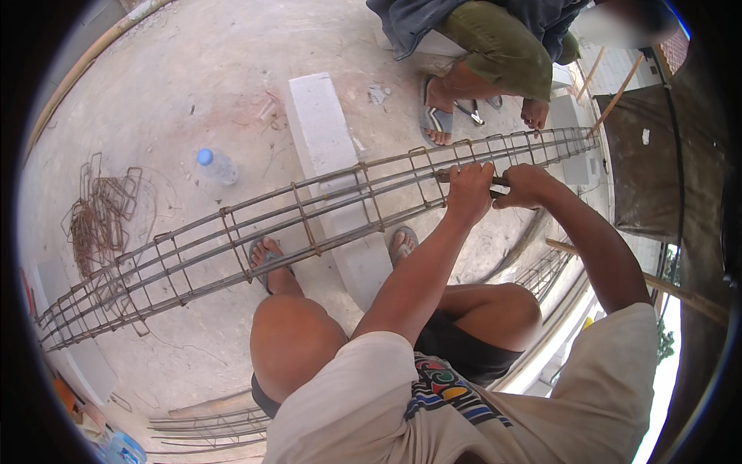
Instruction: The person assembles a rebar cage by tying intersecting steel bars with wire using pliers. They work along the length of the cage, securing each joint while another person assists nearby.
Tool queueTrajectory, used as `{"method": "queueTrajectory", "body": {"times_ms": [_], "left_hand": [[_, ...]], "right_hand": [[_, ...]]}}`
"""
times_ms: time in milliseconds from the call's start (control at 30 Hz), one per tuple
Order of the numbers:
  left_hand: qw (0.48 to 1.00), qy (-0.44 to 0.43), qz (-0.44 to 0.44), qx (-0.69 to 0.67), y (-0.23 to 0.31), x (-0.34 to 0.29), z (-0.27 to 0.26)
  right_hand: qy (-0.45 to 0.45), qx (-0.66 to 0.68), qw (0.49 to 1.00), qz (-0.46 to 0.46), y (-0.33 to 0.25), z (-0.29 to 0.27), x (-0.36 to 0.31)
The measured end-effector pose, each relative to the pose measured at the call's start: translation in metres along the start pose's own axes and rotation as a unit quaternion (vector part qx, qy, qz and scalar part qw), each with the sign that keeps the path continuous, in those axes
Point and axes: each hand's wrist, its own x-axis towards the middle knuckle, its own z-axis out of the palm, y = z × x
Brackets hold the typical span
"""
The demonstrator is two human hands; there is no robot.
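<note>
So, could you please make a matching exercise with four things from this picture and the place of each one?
Things:
1. left hand
2. plastic bottle
3. concrete block
4. pile of bent wire stirrups

Places:
A. lying on the ground, blue cap
B. under the rebar cage, between the feet
C. gripping the cage's top bar
D. far left on the ground

Pairs: 1-C, 2-A, 3-B, 4-D
</note>
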Motion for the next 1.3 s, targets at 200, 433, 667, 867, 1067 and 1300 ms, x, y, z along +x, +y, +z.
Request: {"method": "queueTrajectory", "body": {"times_ms": [200,433,667,867,1067,1300], "left_hand": [[0.997,-0.061,-0.031,-0.040,-0.006,0.020,-0.006],[0.988,0.152,0.026,-0.031,0.021,-0.012,-0.014],[0.998,0.028,0.022,-0.058,0.007,0.009,0.001],[0.993,-0.062,-0.022,-0.096,-0.003,0.030,-0.009],[0.997,0.028,0.006,-0.072,0.003,0.004,-0.007],[0.998,0.048,0.026,0.011,0.012,-0.012,-0.006]], "right_hand": [[0.294,-0.271,0.914,-0.071,-0.008,0.021,-0.003],[-0.065,-0.096,0.993,0.014,-0.018,-0.042,0.010],[-0.211,0.083,0.972,0.063,0.001,-0.040,0.020],[0.311,-0.310,0.895,-0.079,-0.005,0.018,-0.004],[0.085,-0.144,0.984,-0.062,-0.001,-0.017,0.007],[-0.328,0.330,0.883,0.064,0.021,-0.023,0.017]]}}
